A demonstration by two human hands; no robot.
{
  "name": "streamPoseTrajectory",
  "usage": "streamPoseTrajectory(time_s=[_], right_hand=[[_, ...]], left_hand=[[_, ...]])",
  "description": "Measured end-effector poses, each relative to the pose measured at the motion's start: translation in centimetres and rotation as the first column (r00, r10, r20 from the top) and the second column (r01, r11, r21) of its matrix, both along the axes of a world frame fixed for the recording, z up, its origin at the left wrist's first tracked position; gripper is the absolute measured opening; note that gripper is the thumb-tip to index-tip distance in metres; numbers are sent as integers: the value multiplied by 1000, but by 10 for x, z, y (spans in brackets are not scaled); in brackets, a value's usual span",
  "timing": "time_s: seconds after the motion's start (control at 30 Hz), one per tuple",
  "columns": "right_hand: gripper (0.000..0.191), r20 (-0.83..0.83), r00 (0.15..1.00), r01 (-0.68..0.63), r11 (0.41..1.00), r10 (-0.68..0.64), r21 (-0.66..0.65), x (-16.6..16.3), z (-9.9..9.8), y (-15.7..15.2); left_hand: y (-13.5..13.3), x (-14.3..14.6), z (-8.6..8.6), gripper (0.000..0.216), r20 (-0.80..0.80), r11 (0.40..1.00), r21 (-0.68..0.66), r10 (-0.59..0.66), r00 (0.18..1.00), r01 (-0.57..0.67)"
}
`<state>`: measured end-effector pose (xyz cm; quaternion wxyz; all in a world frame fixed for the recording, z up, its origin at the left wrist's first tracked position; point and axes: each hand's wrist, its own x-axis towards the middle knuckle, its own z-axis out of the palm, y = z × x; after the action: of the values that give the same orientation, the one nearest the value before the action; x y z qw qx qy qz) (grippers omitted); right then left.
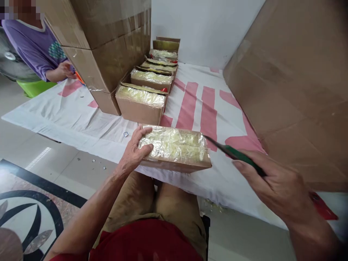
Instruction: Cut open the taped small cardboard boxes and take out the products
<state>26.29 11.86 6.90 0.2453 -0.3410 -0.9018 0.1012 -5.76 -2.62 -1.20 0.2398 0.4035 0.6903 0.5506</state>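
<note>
A small open cardboard box (176, 166) stands near the table's front edge, filled with pale yellow packets in clear, shiny plastic (174, 145). My left hand (134, 148) grips its left end, thumb and fingers over the top; part of the grip is hidden. In my right hand (274, 181) is a green-handled knife (244, 159) with a narrow dark blade. Its tip points left and appears to meet the box's upper right corner; whether it touches the plastic cannot be told.
Several similar filled boxes (143, 108) run in a row behind, beside stacked large cartons (106, 69). A big cardboard panel (299, 90) rises at right. A red object (323, 206) lies by my right wrist. Another person in a purple top (35, 47) is at far left.
</note>
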Motion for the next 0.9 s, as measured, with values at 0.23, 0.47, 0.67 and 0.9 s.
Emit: streamPoseTrajectory(time_s=[0.23,0.47,0.67,0.9], right_hand=[[36,291,882,-379,925,370,-26,-119,25,2],[37,541,788,-346,938,294,-7,-155,34,2],[31,618,685,-425,901,385,-91,-154,42,19],[27,660,639,-502,864,396,-33,-133,46,37]], left_hand=[[2,3,-5,66,43,997,80,-27,999,24],[3,4,-9,76,110,994,111,-19,994,6],[1,5,-11,75,86,994,111,-4,996,-6],[4,12,-5,75,76,998,50,26,997,-30]])
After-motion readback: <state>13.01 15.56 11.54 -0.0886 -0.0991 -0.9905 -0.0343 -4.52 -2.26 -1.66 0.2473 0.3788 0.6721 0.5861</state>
